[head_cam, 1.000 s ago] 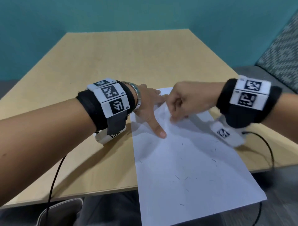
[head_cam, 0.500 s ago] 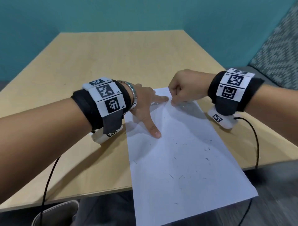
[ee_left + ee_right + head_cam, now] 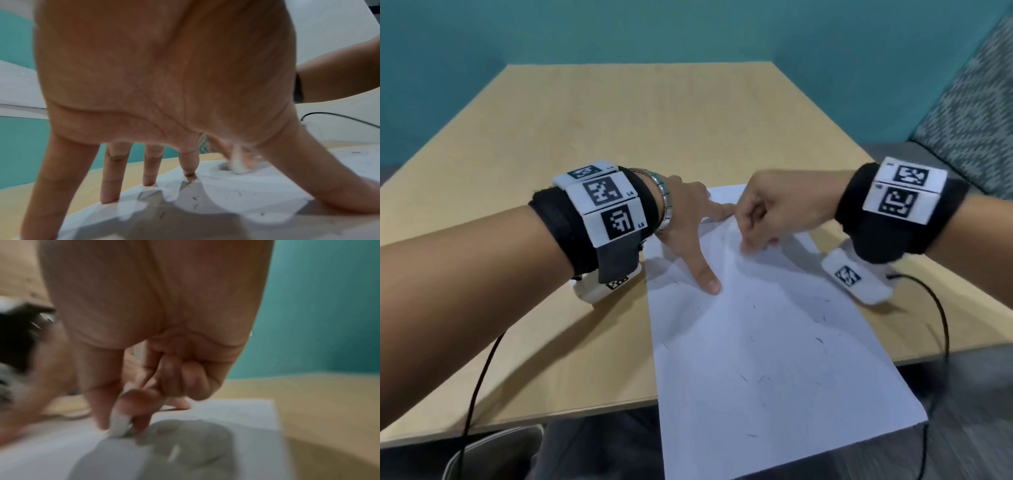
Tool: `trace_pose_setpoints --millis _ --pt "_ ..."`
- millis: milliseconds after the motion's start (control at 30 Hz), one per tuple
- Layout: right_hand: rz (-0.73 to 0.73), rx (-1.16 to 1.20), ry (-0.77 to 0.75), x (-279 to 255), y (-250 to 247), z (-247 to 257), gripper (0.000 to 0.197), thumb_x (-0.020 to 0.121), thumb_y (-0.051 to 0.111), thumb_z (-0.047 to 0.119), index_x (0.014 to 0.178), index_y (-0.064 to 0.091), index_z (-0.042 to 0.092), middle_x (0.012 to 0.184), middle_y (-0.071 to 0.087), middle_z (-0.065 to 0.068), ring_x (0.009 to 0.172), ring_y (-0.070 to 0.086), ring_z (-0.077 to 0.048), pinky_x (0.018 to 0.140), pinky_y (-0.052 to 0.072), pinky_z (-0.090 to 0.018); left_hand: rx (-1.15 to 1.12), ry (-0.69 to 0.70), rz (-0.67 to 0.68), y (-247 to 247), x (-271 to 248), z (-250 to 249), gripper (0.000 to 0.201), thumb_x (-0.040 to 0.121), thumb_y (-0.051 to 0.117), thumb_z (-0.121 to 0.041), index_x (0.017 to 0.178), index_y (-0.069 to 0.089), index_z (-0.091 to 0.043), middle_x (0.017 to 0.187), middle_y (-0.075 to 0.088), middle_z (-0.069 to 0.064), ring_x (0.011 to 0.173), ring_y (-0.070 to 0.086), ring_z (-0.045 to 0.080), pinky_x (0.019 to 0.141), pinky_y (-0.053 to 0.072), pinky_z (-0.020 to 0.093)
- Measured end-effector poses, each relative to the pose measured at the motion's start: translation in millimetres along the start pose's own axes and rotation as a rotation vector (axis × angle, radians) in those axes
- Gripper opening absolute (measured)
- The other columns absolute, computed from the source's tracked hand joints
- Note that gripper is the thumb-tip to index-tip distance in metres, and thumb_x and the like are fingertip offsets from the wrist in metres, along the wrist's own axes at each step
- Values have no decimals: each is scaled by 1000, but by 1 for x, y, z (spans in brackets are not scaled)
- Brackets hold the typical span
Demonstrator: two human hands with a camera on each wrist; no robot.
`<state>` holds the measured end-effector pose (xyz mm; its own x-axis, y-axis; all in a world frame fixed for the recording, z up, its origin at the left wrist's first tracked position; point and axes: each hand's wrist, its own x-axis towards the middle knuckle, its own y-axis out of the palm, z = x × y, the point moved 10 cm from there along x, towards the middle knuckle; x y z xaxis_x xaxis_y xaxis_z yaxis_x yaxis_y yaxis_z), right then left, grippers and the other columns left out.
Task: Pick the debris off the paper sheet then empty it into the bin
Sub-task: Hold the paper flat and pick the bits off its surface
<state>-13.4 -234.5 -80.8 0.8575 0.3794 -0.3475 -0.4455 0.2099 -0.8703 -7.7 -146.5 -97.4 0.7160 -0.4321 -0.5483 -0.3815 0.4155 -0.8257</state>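
Note:
A white paper sheet (image 3: pixel 774 359) lies on the wooden table (image 3: pixel 619 137), its near end hanging over the table's edge. Small dark flecks of debris (image 3: pixel 819 340) are scattered over it. My left hand (image 3: pixel 688 226) is spread flat, its straight fingers (image 3: pixel 111 178) pressing the sheet's far left part. My right hand (image 3: pixel 774 212) hovers over the far end of the sheet and pinches a small white piece (image 3: pixel 120 425) between thumb and fingers. The piece's tip touches the paper (image 3: pixel 205 418). It also shows, blurred, in the left wrist view as a white piece (image 3: pixel 237 164).
A pale rounded container (image 3: pixel 493 452) sits below the table's near left edge; what it is I cannot tell. Black cables (image 3: pixel 479 377) hang from both wrists. A patterned seat (image 3: pixel 969 113) stands at the right, a teal wall behind.
My right hand went out to the sheet's far edge, then came back toward me, with the white piece on the paper. The left hand stayed pressed in place.

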Motion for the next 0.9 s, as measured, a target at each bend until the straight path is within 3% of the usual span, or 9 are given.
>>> trace_pose_setpoints --millis 67,100,233,367,500,667,800,900 --pt "-135 -47 56 6 -23 -13 21 77 79 21 63 68 10 51 63 5 44 47 -3 60 45 -26 2 -7 2 1 0 0 130 48 68 -91 151 -5 -60 161 18 -10 146 25 27 109 34 48" --pt "-133 -41 61 6 -21 -13 20 76 78 21 63 67 10 51 63 5 44 47 -3 59 45 -26 -1 -7 0 1 0 0 130 48 68 -91 151 -5 -60 161 19 -9 146 26 27 108 34 49" --pt "107 1 -26 -10 17 6 20 78 79 23 66 69 11 56 66 1 51 54 -7 58 45 -21 -5 5 -9 -1 1 0 127 48 70 -88 151 0 -61 159 23 -7 144 31 29 105 36 47" --pt "-121 -58 54 -2 -19 -15 21 77 79 22 64 68 10 52 65 4 49 50 -7 57 44 -27 12 0 -3 -2 2 -2 130 48 69 -89 151 -4 -60 158 26 -7 141 34 28 105 37 45" --pt "86 5 -7 -17 18 2 21 79 79 23 67 67 10 54 63 3 47 49 -6 55 42 -20 10 -3 -5 -2 4 0 131 46 70 -90 151 -3 -61 160 21 -7 144 30 29 105 36 47" --pt "-93 -33 45 -12 -11 -12 21 78 79 23 64 68 11 53 66 2 46 48 -6 56 42 -23 15 -13 10 -1 3 -1 131 48 69 -90 151 -7 -60 160 19 -7 144 30 29 109 36 48" --pt "55 -9 20 -24 15 -2 22 79 78 25 67 68 10 54 65 3 48 48 -7 53 40 -18 24 -9 8 -1 4 0 130 51 72 -86 152 -7 -59 161 18 -6 144 29 28 107 34 45" --pt "-66 -26 53 -18 -4 -11 21 79 78 24 67 69 10 57 67 1 51 49 -10 55 42 -23 27 -12 18 -1 3 -2 130 52 71 -86 151 -9 -59 162 14 -7 146 26 27 109 33 46"
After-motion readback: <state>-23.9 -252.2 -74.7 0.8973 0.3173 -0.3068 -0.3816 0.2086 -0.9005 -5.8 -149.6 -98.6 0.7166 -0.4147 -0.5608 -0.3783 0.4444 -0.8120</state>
